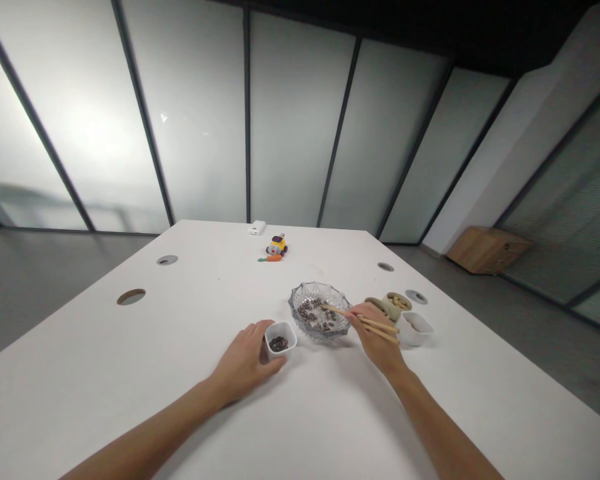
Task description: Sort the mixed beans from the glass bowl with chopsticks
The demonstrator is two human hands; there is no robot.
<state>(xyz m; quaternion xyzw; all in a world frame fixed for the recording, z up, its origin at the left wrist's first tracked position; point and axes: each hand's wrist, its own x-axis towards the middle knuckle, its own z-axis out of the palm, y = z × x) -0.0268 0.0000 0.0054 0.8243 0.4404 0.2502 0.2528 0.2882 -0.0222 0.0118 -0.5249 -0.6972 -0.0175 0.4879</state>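
Note:
My left hand [245, 360] is wrapped round a small white square cup [291, 333] that stands on the table and holds dark brown beans or nuts [279, 344]. In my right hand [377, 340] is a pair of wooden chopsticks [380, 327]. Their tips reach into a clear glass bowl [325, 331] with a scalloped rim. Several more dark brown pieces [307, 310] lie scattered in that bowl. Whether the tips pinch a piece is too small to tell. The bowl stands between my hands, slightly farther off than the cup.
Right of my right hand stand another white cup [423, 330] and a beige container [399, 301] with pale pieces. Farther back on the white table [210, 387] are a yellow toy vehicle [277, 246], an orange toy screwdriver [273, 259] and a white box [257, 228]. Round holes pierce the tabletop.

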